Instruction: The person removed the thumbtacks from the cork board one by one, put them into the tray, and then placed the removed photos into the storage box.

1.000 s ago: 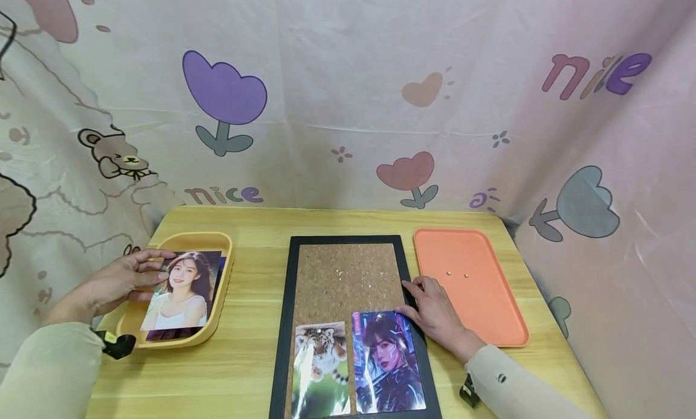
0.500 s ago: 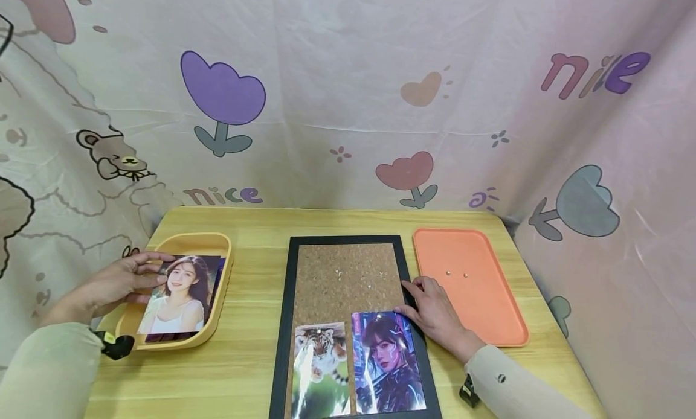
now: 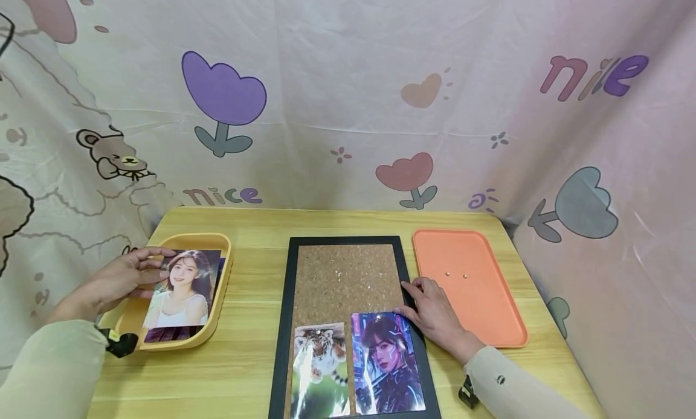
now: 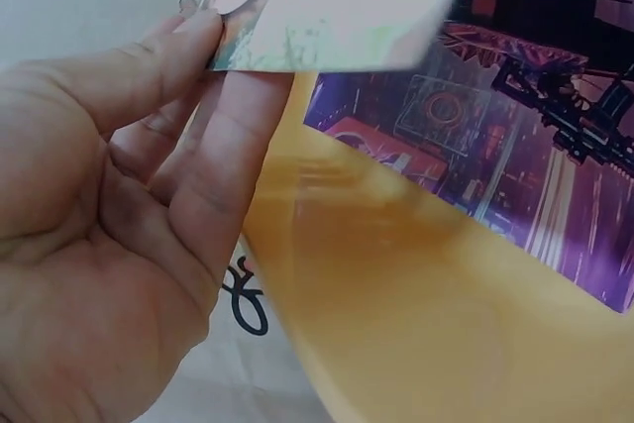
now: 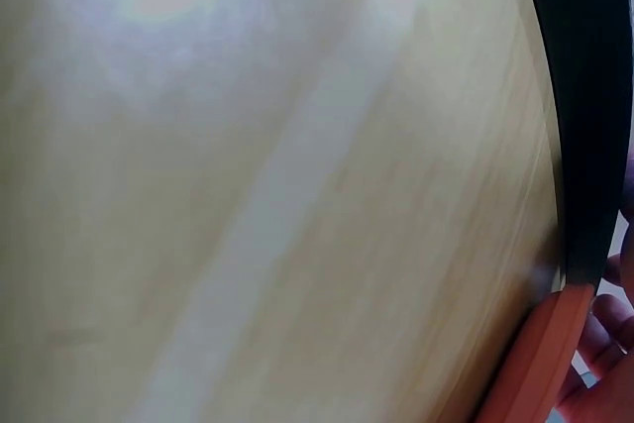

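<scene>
At the left, my left hand [image 3: 122, 281] pinches a photo print of a long-haired person in a white top [image 3: 182, 292] by its left edge. The print is held above a yellow tray [image 3: 228, 256]; the left wrist view shows thumb and fingers on its corner. Beneath it in the tray lies a purple city-scene print [image 4: 396, 136]. My right hand [image 3: 435, 310] rests on the right side of a black-framed cork board [image 3: 342, 280], fingertips on the frame and by the corner of a purple-blue portrait print [image 3: 388, 364]. A tiger print [image 3: 321, 371] lies left of that one on the cork.
An orange tray [image 3: 467, 310] stands right of the board, with two small brass-coloured pins [image 3: 464, 276] in it. A wooden table [image 3: 255, 322] carries everything. Behind it hangs a patterned cloth [image 3: 304, 93].
The print in my left hand dipped slightly half a second ago and is now raised again, a little tilted. My right hand and the board have stayed put.
</scene>
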A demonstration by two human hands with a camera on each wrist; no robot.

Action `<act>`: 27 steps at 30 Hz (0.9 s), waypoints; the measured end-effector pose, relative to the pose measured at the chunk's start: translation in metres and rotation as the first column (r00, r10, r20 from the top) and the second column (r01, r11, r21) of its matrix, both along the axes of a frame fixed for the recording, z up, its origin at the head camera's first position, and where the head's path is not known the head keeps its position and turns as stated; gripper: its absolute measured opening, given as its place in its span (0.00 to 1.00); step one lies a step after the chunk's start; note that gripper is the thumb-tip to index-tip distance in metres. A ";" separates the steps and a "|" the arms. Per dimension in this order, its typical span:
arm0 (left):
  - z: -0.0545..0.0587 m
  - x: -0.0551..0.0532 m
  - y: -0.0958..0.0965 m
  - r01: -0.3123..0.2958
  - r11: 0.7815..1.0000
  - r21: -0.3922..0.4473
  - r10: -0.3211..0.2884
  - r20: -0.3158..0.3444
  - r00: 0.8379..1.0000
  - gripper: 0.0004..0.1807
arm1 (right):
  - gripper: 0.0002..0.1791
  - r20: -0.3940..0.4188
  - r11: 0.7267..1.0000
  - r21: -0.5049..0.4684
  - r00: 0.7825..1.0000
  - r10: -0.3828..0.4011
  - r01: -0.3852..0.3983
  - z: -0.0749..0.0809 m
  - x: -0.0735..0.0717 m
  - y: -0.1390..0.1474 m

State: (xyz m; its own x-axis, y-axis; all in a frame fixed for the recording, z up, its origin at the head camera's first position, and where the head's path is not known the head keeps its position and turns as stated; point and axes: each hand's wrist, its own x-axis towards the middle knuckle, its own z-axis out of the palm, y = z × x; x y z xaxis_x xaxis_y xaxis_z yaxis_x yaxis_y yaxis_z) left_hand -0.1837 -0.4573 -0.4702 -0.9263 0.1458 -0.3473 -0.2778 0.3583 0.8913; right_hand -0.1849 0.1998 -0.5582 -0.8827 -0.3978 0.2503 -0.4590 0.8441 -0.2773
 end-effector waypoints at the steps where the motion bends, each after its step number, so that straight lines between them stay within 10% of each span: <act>1: 0.001 -0.001 0.002 0.003 1.000 -0.005 -0.003 -0.001 1.000 0.22 | 0.39 0.001 1.000 0.001 1.000 -0.001 0.001 0.000 0.000 0.000; 27: -0.004 -0.003 0.008 0.052 0.998 0.027 -0.053 0.043 0.998 0.23 | 0.39 0.001 1.000 -0.002 1.000 -0.003 0.003 -0.001 0.000 -0.001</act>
State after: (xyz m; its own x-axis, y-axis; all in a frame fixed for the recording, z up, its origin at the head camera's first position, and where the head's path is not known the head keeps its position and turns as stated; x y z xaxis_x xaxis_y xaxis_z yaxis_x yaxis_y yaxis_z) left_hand -0.1863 -0.4488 -0.4742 -0.9012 0.2034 -0.3826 -0.2977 0.3509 0.8878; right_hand -0.1844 0.1991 -0.5590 -0.8841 -0.3945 0.2505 -0.4562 0.8450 -0.2792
